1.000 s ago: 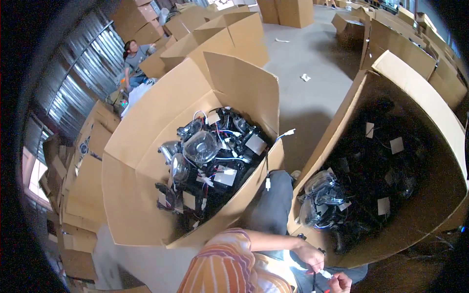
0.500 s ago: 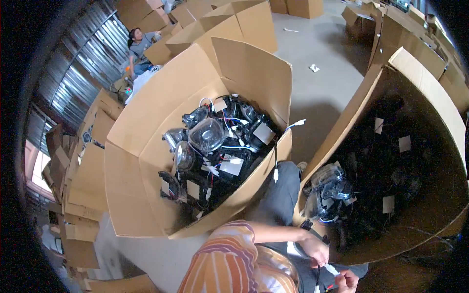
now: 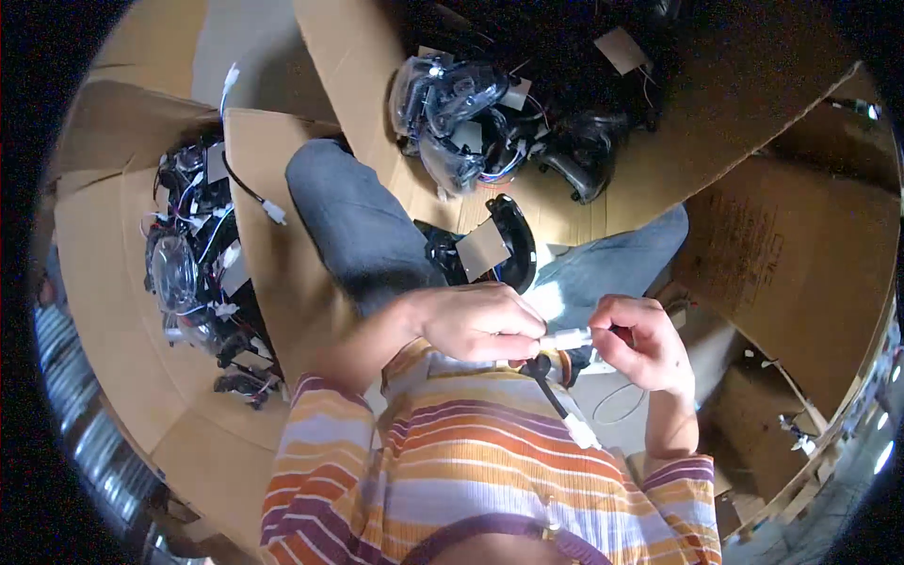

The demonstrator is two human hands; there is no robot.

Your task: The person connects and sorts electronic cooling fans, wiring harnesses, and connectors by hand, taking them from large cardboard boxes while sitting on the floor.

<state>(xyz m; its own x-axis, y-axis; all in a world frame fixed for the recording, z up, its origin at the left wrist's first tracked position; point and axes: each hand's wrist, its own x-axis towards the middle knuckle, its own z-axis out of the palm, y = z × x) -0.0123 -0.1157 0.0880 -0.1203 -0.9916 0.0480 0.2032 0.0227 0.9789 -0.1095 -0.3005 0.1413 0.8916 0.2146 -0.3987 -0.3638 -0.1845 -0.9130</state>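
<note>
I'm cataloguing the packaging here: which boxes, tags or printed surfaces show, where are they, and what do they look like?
Left cardboard box: brown, open, holding black lamp parts.
Upper cardboard box: brown, open, with clear-lensed lamps.
Printed cardboard panel: right side, brown with dark print.
Lap tag: tan square on the black part above the hands.
Top tag: tan, among the upper parts.
Left tags: small, pale, among wiring.

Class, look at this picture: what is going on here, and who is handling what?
A seated person in a striped top holds a small white connector between both hands, the left hand and right hand pinching its two ends above the lap. A black lamp part rests on the knees. Cardboard boxes on both sides hold more clear-lensed lamp units with wires.
</note>
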